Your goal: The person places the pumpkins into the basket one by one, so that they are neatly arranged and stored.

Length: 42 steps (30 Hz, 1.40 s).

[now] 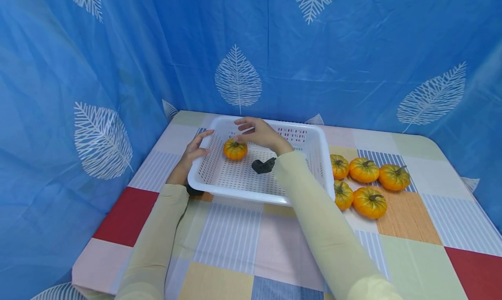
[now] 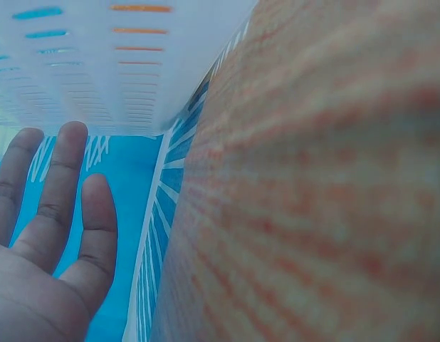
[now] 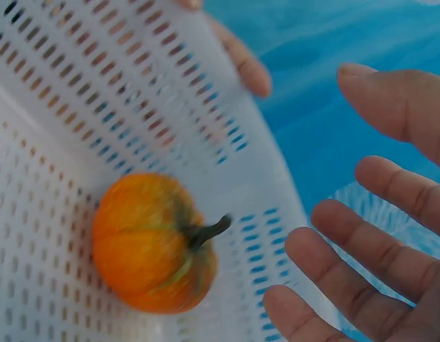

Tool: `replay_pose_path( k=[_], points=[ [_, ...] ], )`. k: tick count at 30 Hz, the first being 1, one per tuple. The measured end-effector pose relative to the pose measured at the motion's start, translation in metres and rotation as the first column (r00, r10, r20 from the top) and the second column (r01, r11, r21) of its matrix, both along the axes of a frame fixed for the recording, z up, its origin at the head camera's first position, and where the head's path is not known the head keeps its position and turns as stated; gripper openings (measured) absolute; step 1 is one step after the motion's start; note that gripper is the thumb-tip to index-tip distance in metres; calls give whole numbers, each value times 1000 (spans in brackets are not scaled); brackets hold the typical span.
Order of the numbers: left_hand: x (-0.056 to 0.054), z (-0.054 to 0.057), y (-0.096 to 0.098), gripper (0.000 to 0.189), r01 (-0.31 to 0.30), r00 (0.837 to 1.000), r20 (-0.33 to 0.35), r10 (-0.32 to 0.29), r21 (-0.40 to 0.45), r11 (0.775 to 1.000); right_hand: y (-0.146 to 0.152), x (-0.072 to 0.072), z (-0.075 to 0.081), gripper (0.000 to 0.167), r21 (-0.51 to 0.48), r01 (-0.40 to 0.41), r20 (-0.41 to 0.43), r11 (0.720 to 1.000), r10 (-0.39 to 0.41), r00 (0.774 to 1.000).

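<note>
On my feed one mini pumpkin [image 1: 235,150] sits inside the perforated basket [image 1: 239,193], toward ten o'clock; five loose pumpkins [image 1: 370,203] outside, around three o'clock, seem left. My right hand [image 1: 260,135] hovers spread, empty; my left hand [image 1: 191,155], also spread, flanks nine o'clock.

Even, soft light in the head view; dimmer, hazier wrist pictures.
The blue leaf-printed fabric curtain [image 1: 333,73] pales toward both sides; faint shading lies below the near rim of the white perforated plastic basket [image 1: 235,193]. In the left wrist view, a mottled orange-beige surface [image 2: 312,178] blurs heavily; in the right, the ribbed orange pumpkin [image 3: 145,242] looks slightly soft.
</note>
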<state>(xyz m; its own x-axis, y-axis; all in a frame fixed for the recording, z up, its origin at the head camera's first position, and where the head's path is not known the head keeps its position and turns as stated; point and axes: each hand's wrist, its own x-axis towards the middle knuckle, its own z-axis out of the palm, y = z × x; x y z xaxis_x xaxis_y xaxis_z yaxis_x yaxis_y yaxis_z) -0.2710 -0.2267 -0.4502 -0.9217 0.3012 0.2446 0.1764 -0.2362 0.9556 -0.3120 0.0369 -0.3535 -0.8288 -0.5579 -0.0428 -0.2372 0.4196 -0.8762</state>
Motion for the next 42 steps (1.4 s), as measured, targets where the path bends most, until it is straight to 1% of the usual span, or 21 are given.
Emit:
replay_pose_path(
  k=[6,12,18,25,34,38,42],
  points=[
    [-1,0,0,63,9,1000,-20,-10,-11,1000,1,10,12,56,-49,-14,-43,999,12,999],
    [-1,1,0,62,-4,1000,-2,4,-30,1000,5,20,19,52,-121,-15,-101,992,3,995],
    [0,1,1,62,4,1000,21,-4,-13,1000,12,33,29,51,-205,-15,-137,979,-14,991],
    [1,1,2,66,-18,999,37,18,-5,1000,21,50,40,49,-275,-25,-182,961,-26,983],
    [3,3,1,68,-15,999,37,16,-20,1000,40,70,55,47,-298,-79,-295,951,-13,955],
    [2,3,1,67,-12,1000,26,13,-37,999,50,77,59,47,-290,-87,-331,953,-15,944],
    [2,2,1,66,-15,999,33,16,-37,999,59,82,61,47,-265,-79,-348,961,-19,937]
  ],
)
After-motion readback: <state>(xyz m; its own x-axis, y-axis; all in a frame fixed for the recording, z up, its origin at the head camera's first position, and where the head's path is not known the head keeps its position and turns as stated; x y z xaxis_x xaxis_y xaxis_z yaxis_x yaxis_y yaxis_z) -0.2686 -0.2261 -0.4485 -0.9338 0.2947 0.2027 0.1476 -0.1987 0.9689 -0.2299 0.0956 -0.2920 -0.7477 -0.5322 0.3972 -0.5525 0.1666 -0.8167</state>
